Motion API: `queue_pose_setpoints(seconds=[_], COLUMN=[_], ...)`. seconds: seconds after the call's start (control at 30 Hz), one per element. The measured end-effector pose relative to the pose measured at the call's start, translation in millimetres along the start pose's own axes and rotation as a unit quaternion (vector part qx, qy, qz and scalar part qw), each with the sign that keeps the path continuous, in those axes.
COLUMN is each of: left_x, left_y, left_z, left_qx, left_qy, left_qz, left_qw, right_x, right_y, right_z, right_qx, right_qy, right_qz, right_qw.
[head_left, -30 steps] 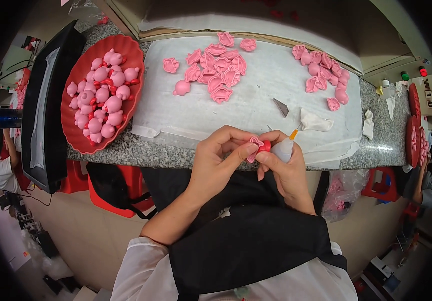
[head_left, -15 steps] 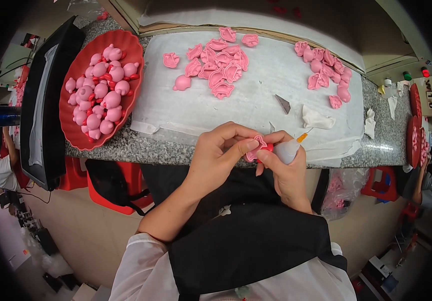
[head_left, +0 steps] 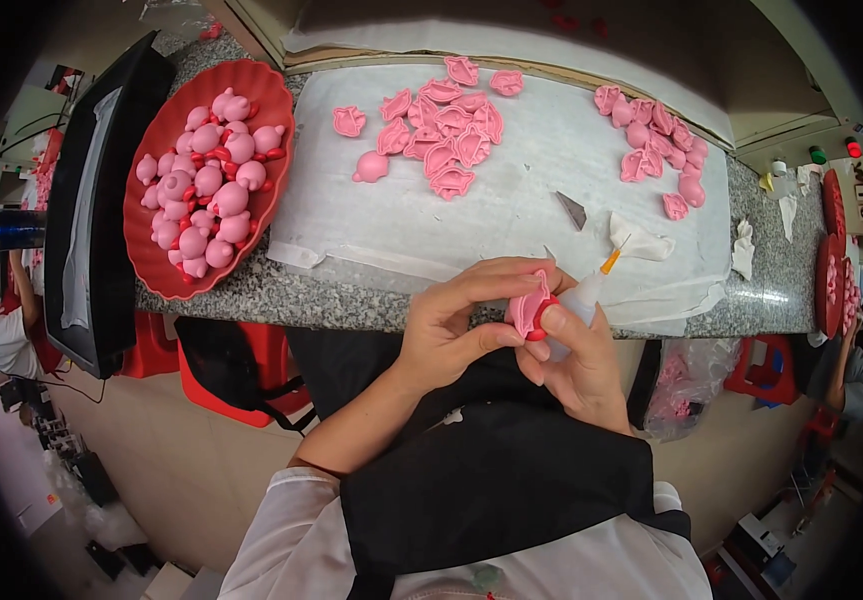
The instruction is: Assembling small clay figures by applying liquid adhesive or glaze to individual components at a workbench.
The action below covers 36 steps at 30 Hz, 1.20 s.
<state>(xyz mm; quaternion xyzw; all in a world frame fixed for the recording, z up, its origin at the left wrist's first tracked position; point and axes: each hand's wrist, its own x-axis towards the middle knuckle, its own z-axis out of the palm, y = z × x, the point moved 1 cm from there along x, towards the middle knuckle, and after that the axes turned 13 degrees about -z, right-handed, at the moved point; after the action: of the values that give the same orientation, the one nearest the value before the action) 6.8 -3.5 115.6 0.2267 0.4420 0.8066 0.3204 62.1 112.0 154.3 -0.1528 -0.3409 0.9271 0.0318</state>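
Pinched between the fingers and thumb of my left hand (head_left: 443, 325) is a hollow pink plastic shell half (head_left: 526, 303), tilted so its rim shows. Against it sits a small red part (head_left: 544, 320), pressed by the thumb of my right hand (head_left: 586, 368). Whether the two are joined, I cannot tell. My right hand also keeps hold of a translucent glue bottle (head_left: 579, 299), whose orange needle tip (head_left: 609, 262) points up and away. Both hands are held at the front edge of the counter. Beyond them, several pink shell halves (head_left: 441, 125) lie on white paper (head_left: 351, 210).
At the left stands a red scalloped tray (head_left: 146, 265) of round pink pieces and red parts, beside a black tray (head_left: 116, 310). More pink pieces (head_left: 656, 130) lie at the back right. A crumpled tissue (head_left: 641, 240) and a dark triangular scrap (head_left: 571, 210) rest on the paper.
The pink shell half has turned more upright, with the red part now plainly visible against it. Both hands have shifted slightly right and the left fingers have changed their hold.
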Motion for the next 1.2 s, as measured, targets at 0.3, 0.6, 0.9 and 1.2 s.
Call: queue_pose_setpoints(seconds=[0.3,0.6,0.9,1.2], left_x=[-7.6,-10.7,-13.5,-12.8], left_y=[1.9,-2.8,2.7,1.7], left_z=[1.5,8.6,13.1,10.5], left_qx=[-0.294,-0.344,-0.307,-0.34], left_qy=[0.02,-0.038,-0.053,-0.095], left_qz=[-0.116,-0.181,-0.211,-0.18], left_qw=[0.948,0.92,0.926,0.918], right_x=[-13.2,-24.9,-29.6,-28.7], right_y=[-35.0,-51.1,-42.7,-40.1], right_z=[-5.2,-1.6,15.7,15.7], right_qx=[-0.369,-0.274,-0.414,-0.374], right_qy=[0.048,0.012,-0.201,-0.255], right_qz=[-0.257,-0.434,-0.545,-0.517], right_qw=[0.892,0.858,0.701,0.727])
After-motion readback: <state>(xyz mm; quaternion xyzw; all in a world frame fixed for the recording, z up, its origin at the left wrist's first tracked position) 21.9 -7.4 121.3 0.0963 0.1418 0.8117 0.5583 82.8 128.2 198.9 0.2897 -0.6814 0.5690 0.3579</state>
